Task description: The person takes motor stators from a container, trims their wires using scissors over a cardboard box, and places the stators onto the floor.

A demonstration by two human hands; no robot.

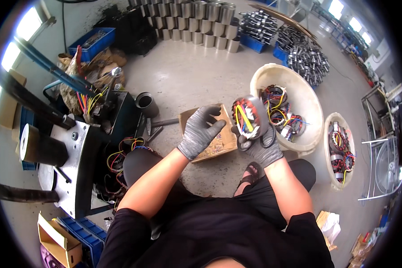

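In my right hand [263, 147], which wears a grey glove, is a motor stator [243, 117] with a dark ring, red-and-black windings and a loop of yellow wire. My fingers grip its lower side and hold it up, its wound face turned left. My left hand [202, 133], gloved too, hovers over a shallow cardboard box [230, 139], fingers curved and apart from the thumb, with nothing visible between them. Small bits lie scattered in the box, too small to name.
A large white tub [306, 100] holding several stators stands right of the box, with a smaller tub [329, 172] beyond. At left is a metal press [78, 163]. A dark cylinder [147, 105] stands near the box. Stacked metal sleeves [200, 26] line the back.
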